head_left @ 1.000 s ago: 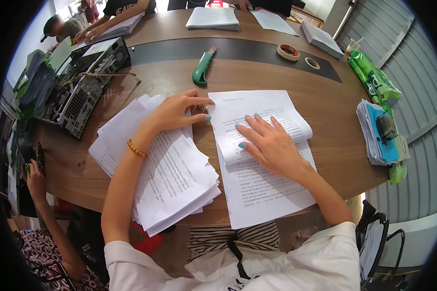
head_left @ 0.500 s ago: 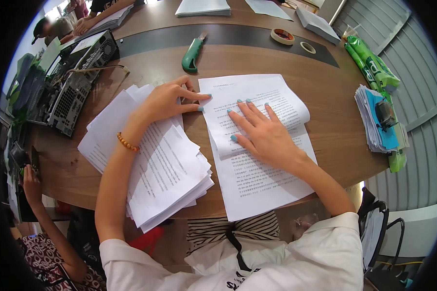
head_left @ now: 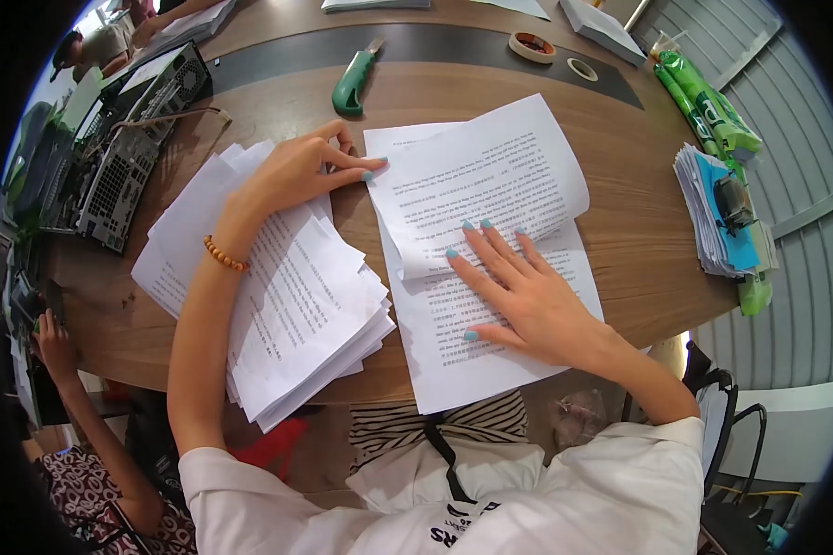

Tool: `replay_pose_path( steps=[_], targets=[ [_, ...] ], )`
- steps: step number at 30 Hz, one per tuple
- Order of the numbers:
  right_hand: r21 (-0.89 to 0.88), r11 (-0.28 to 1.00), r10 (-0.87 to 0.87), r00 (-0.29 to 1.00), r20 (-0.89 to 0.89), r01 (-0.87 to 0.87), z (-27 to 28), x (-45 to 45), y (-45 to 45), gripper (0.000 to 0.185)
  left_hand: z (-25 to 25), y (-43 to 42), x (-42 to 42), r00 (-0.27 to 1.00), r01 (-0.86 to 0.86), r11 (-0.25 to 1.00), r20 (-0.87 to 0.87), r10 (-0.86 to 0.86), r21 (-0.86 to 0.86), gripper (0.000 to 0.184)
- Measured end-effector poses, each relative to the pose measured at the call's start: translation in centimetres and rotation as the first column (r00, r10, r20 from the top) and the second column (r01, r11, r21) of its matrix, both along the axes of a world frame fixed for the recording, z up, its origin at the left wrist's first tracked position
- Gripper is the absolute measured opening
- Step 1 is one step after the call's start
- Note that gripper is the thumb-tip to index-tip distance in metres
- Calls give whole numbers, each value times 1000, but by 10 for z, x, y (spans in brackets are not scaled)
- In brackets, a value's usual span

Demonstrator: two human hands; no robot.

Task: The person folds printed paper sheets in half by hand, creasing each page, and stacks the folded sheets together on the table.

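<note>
Printed sheets [head_left: 491, 180] lie in front of me; the upper one is lifted and curled at its right side, over a lower printed sheet [head_left: 555, 268]. At the left edge of the upper sheet, my left hand [head_left: 292, 176] has thumb and fingertips closed on the paper. My right hand [head_left: 541, 310] lies flat with spread fingers across the lower part of the papers. Under my left forearm is a loose stack of printed papers [head_left: 301, 314], its edges uneven. A green-handled cutter [head_left: 352, 85] rests beyond my left hand.
Two tape rolls, a larger one [head_left: 532, 47] and a smaller one [head_left: 582, 69], sit on the far table. At left stands an opened computer case [head_left: 143, 139]. Clipped papers [head_left: 708, 213] and green packs [head_left: 708, 106] line the right edge. Another person's hand [head_left: 55, 347] shows at lower left.
My right hand has slid toward me, down the papers. The upper sheet now tilts up at its right side. My left hand stays at the sheet's left edge. The view shifted slightly.
</note>
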State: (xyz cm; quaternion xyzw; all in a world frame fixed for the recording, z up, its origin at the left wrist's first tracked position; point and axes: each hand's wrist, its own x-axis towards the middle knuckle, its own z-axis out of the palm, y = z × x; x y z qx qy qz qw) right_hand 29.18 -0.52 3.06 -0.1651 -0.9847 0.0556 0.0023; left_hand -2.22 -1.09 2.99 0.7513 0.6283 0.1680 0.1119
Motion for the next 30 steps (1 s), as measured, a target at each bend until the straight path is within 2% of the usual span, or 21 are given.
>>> replay_pose_path(
  steps=[2,4,5,7,8,11,15,17,18,20,21,23,24,27,28,30],
  targets=[
    [31,999,-10,1000,-10,11,3,-1,-1,70,3,0,1,1000,-8,1000,-11,8,-7,28],
    [37,999,4,991,-131,1,4,-14,-3,68,3,0,2,1000,-5,1000,-25,4,-18,29],
    [35,999,-7,991,-136,12,-1,-20,-8,68,0,0,0,1000,-2,1000,-25,2,12,27],
    [19,998,58,984,-168,-56,-14,-33,-17,70,-1,0,1,999,8,999,-32,-7,36,26],
    [15,999,53,984,-172,-51,-15,-35,-22,70,-2,0,1,1000,-3,999,-21,3,37,26],
    [-32,979,190,965,-182,-199,-15,-36,-26,71,-1,-1,3,1000,-26,999,0,26,32,26],
    [-93,977,179,974,-139,-193,-9,-20,-12,72,3,-1,3,1000,-23,1000,5,24,-20,31],
    [-120,993,-42,976,-214,17,-14,-5,-3,71,6,-2,5,999,-39,998,21,40,-42,31],
    [-121,993,-40,977,-208,15,-15,3,2,71,6,-1,6,998,-55,997,30,57,-58,31],
    [-12,978,-207,960,-190,208,-16,18,12,73,5,-1,5,998,-49,998,27,50,-50,30],
    [-8,978,-207,960,-189,209,-16,24,19,73,5,0,5,999,-38,998,16,39,-41,30],
    [175,930,-307,945,-116,324,-15,33,34,67,6,0,6,999,-44,998,24,46,-48,29],
    [180,929,-307,945,-118,324,-13,36,41,67,7,0,6,998,-53,997,30,55,-59,29],
    [107,930,-325,923,-206,351,-6,38,63,48,7,-1,4,999,-24,999,22,25,-44,29],
    [111,929,-324,922,-213,352,-4,37,71,48,7,-1,4,1000,-24,999,17,24,-38,29],
    [36,964,-253,946,-201,265,-1,34,86,44,7,-1,4,999,-22,999,33,24,-46,28]
  ],
)
